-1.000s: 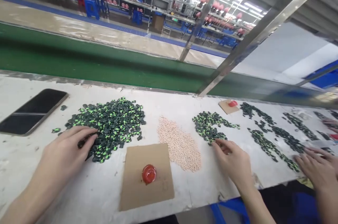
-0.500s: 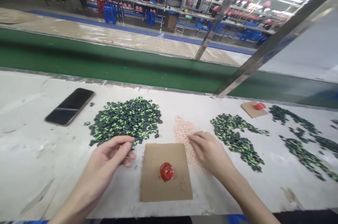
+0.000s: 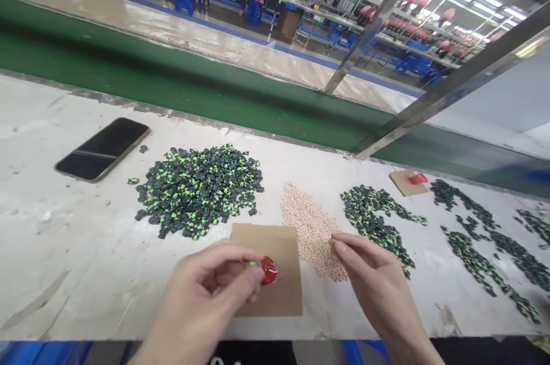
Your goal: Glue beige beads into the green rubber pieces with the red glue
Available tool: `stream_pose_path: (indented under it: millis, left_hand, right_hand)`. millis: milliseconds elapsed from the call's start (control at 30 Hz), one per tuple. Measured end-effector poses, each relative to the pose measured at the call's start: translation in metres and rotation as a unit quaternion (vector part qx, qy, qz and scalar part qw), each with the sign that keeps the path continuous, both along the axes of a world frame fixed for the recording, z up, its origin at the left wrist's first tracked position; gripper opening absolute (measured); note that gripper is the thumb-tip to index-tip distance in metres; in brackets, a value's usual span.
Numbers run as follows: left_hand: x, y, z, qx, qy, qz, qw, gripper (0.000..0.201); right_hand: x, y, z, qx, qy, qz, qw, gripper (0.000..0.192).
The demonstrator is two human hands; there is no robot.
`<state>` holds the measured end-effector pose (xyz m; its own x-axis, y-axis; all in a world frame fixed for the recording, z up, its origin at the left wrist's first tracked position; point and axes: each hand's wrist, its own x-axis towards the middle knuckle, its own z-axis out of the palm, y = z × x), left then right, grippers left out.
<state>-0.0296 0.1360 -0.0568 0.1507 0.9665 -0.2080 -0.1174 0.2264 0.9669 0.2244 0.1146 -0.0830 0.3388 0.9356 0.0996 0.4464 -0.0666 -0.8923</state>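
Between thumb and forefinger, my left hand (image 3: pixel 215 285) pinches a small dark-green piece with bright green marks (image 3: pixel 252 263). It is at the left edge of a glossy red blob (image 3: pixel 270 271) on a cardboard square (image 3: pixel 266 236); whether they touch I cannot tell. My right hand (image 3: pixel 373 273) is closed in a pinch over the right side of a spread of tiny pale pink beads (image 3: pixel 307 222). Anything between those fingertips is too small to make out. Beyond my left hand lies a large heap of green-marked dark pieces (image 3: pixel 201 187).
A smartphone (image 3: pixel 103 150) lies at the left of the white table (image 3: pixel 51 227). More dark pieces (image 3: pixel 373 210) spread to the right, near a second cardboard square with something red (image 3: pixel 408 181). A green strip (image 3: pixel 193 75) and a metal post (image 3: pixel 365 32) stand behind.
My left hand has moved right from beside the dark heap to the red blob, with a small piece in its fingers. My right hand has shifted right and slightly nearer. The view has tilted.
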Motion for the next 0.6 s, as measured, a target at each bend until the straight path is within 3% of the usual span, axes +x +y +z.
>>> stream_pose_path:
  millis: [100, 167, 233, 333, 500, 600]
  left_hand:
    - [0.021, -0.007, -0.009, 0.195, 0.040, -0.046, 0.979, 0.018]
    - [0.033, -0.009, -0.015, 0.310, 0.066, -0.074, 0.945, 0.019]
    - [0.041, -0.011, -0.022, 0.373, 0.078, -0.071, 0.922, 0.016]
    - [0.045, -0.014, -0.029, 0.376, 0.072, -0.051, 0.922, 0.016]
    - [0.040, -0.017, -0.030, 0.310, 0.053, -0.077, 0.946, 0.018]
    - [0.037, -0.017, -0.027, 0.277, 0.052, -0.092, 0.955, 0.017]
  right_hand:
    - [-0.019, -0.020, 0.010, -0.036, 0.154, 0.022, 0.987, 0.031]
    - [-0.034, -0.029, 0.018, -0.078, 0.299, 0.029, 0.951, 0.023]
    - [-0.049, -0.034, 0.026, -0.115, 0.411, 0.016, 0.904, 0.019]
    - [-0.062, -0.037, 0.032, -0.137, 0.451, -0.002, 0.882, 0.020]
    - [-0.060, -0.038, 0.026, -0.112, 0.405, 0.022, 0.907, 0.015]
    - [-0.053, -0.037, 0.020, -0.102, 0.376, 0.074, 0.918, 0.012]
